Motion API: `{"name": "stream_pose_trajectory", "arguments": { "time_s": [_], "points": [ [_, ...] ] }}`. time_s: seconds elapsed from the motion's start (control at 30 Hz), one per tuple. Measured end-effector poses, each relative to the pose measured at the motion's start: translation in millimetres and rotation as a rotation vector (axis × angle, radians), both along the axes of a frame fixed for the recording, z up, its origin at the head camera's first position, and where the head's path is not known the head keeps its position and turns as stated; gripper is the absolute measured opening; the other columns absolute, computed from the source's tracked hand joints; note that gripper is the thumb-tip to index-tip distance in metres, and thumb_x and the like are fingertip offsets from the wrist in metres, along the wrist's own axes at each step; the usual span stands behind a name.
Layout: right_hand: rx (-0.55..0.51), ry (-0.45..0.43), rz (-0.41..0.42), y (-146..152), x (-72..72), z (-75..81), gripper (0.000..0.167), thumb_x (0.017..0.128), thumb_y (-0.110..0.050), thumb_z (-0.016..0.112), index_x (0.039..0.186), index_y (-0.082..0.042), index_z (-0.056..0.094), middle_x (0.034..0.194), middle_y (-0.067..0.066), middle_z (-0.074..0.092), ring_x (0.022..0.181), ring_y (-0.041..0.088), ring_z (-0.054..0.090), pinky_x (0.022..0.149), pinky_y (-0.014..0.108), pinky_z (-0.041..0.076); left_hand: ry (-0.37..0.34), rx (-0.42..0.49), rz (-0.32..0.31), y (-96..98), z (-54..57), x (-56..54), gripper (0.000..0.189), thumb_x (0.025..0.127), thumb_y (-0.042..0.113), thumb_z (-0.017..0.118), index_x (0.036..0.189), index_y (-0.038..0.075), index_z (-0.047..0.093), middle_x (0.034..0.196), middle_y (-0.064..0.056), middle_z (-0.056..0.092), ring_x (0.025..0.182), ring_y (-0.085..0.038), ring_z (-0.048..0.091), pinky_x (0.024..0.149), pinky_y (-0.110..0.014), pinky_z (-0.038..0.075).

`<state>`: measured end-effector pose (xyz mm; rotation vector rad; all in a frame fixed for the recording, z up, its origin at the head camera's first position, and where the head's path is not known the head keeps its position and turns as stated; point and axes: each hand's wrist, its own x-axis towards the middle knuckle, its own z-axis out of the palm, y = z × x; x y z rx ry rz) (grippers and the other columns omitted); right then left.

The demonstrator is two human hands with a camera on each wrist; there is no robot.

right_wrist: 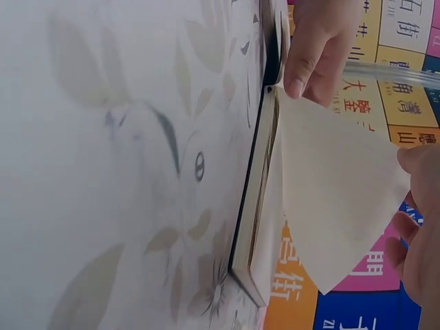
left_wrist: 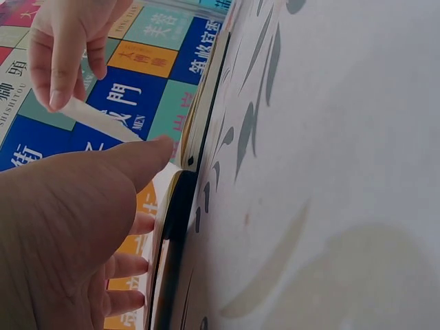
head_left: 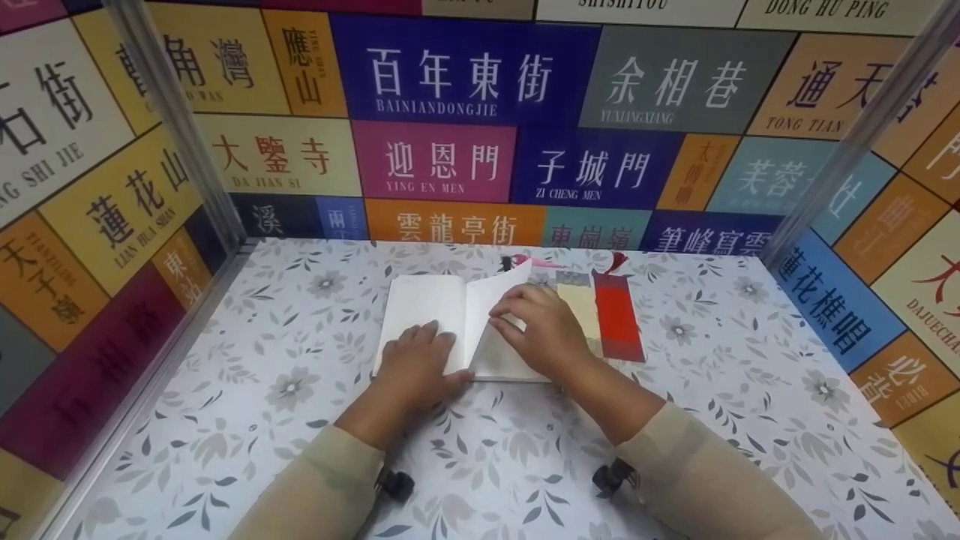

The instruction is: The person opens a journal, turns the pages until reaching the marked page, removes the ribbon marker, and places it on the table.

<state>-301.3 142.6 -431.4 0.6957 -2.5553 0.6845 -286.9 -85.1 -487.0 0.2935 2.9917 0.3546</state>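
An open notebook [head_left: 427,296] with blank pages lies on the table. My left hand [head_left: 418,358] rests on its left page, fingers spread and thumb near the bottom of the spine. A single raised page [right_wrist: 337,185] is pinched by its edge between the thumb and fingers of my right hand [head_left: 544,326], standing tilted above the right half. In the left wrist view, the left hand [left_wrist: 75,213] lies along the notebook's edge while the page [left_wrist: 100,122] stretches up to the other hand.
Right of the notebook lies a red bookmark [head_left: 621,319] with a red tassel, beside a beige card-like piece [head_left: 581,300]. A pink item [head_left: 536,262] sits behind the notebook. Walls with coloured sign panels [head_left: 465,71] enclose the floral-patterned table [head_left: 300,435].
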Motion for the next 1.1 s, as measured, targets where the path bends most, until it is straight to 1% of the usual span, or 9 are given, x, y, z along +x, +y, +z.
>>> {"name": "stream_pose_trajectory", "arguments": {
  "time_s": [0.23, 0.4, 0.57, 0.67, 0.8, 0.9, 0.97, 1.0, 1.1],
  "points": [
    [0.005, 0.066, 0.031, -12.1, -1.2, 2.0, 0.011, 0.099, -0.031, 0.079, 0.107, -0.025, 0.084, 0.112, -0.005, 0.075, 0.114, 0.019, 0.068, 0.107, 0.037, 0.058, 0.048, -0.019, -0.014, 0.4, -0.7, 0.8, 0.088, 0.093, 0.076, 0.064, 0.160, 0.022, 0.048, 0.173, -0.012, 0.039, 0.159, -0.040, 0.038, 0.126, -0.064, 0.037],
    [-0.005, 0.090, 0.047, -15.1, -1.1, 1.6, 0.010, 0.098, -0.028, 0.079, 0.106, -0.024, 0.084, 0.113, -0.003, 0.075, 0.115, 0.021, 0.069, 0.107, 0.040, 0.058, 0.062, -0.021, -0.016, 2.1, 1.4, 3.3, 0.078, 0.099, 0.069, 0.061, 0.159, 0.020, 0.049, 0.172, -0.012, 0.041, 0.159, -0.040, 0.039, 0.125, -0.066, 0.038],
    [-0.032, 0.044, 0.032, -11.6, -0.5, 1.1, 0.015, 0.099, -0.031, 0.078, 0.113, -0.025, 0.082, 0.123, -0.005, 0.074, 0.124, 0.018, 0.068, 0.113, 0.037, 0.057, 0.054, -0.028, -0.001, 3.1, 2.4, 3.2, 0.070, 0.102, 0.063, 0.059, 0.155, 0.018, 0.053, 0.171, -0.011, 0.042, 0.159, -0.039, 0.038, 0.126, -0.065, 0.038],
    [-0.044, 0.002, 0.019, -6.0, -0.3, 0.2, 0.022, 0.099, -0.034, 0.078, 0.119, -0.026, 0.080, 0.131, -0.006, 0.072, 0.130, 0.015, 0.066, 0.115, 0.037, 0.056, 0.044, -0.031, 0.012, 3.8, 2.5, 2.3, 0.063, 0.102, 0.062, 0.060, 0.143, 0.013, 0.060, 0.171, -0.012, 0.042, 0.159, -0.038, 0.039, 0.126, -0.064, 0.038],
    [-0.033, -0.041, -0.008, 3.6, -0.8, -2.6, 0.027, 0.099, -0.040, 0.077, 0.124, -0.030, 0.078, 0.137, -0.009, 0.070, 0.135, 0.014, 0.064, 0.116, 0.037, 0.055, 0.035, -0.004, 0.042, 4.2, 2.3, 1.0, 0.059, 0.101, 0.061, 0.063, 0.132, 0.010, 0.062, 0.168, -0.014, 0.045, 0.157, -0.037, 0.042, 0.125, -0.062, 0.040],
    [-0.017, -0.089, -0.038, 10.7, -1.1, -6.3, 0.029, 0.099, -0.045, 0.076, 0.126, -0.035, 0.075, 0.142, -0.012, 0.067, 0.139, 0.014, 0.062, 0.117, 0.038, 0.054, 0.044, 0.035, 0.078, 4.0, 2.3, 0.2, 0.070, 0.101, 0.060, 0.063, 0.145, 0.007, 0.054, 0.165, -0.015, 0.048, 0.154, -0.036, 0.045, 0.126, -0.060, 0.039],
    [-0.005, -0.124, -0.058, 14.9, -1.1, -9.1, 0.032, 0.098, -0.048, 0.075, 0.129, -0.038, 0.074, 0.146, -0.013, 0.065, 0.143, 0.015, 0.060, 0.118, 0.042, 0.053, 0.057, 0.069, 0.111, 4.1, 2.7, 0.1, 0.079, 0.100, 0.060, 0.064, 0.155, 0.005, 0.046, 0.164, -0.015, 0.048, 0.154, -0.036, 0.045, 0.128, -0.058, 0.038],
    [0.003, -0.140, -0.064, 17.0, -1.1, -10.5, 0.034, 0.098, -0.050, 0.074, 0.130, -0.039, 0.072, 0.149, -0.013, 0.064, 0.145, 0.016, 0.059, 0.119, 0.044, 0.053, 0.068, 0.087, 0.126, 4.1, 2.9, 0.0, 0.086, 0.100, 0.060, 0.065, 0.161, 0.005, 0.038, 0.165, -0.015, 0.047, 0.155, -0.036, 0.044, 0.129, -0.058, 0.037],
    [0.029, -0.180, -0.084, 21.9, -1.0, -15.2, 0.037, 0.098, -0.053, 0.073, 0.134, -0.043, 0.070, 0.154, -0.015, 0.060, 0.149, 0.017, 0.055, 0.121, 0.047, 0.050, 0.115, 0.160, 0.178, 4.2, 3.0, 0.2, 0.101, 0.098, 0.057, 0.070, 0.172, 0.014, 0.018, 0.170, -0.013, 0.041, 0.158, -0.035, 0.040, 0.131, -0.058, 0.034]
  ]
}}
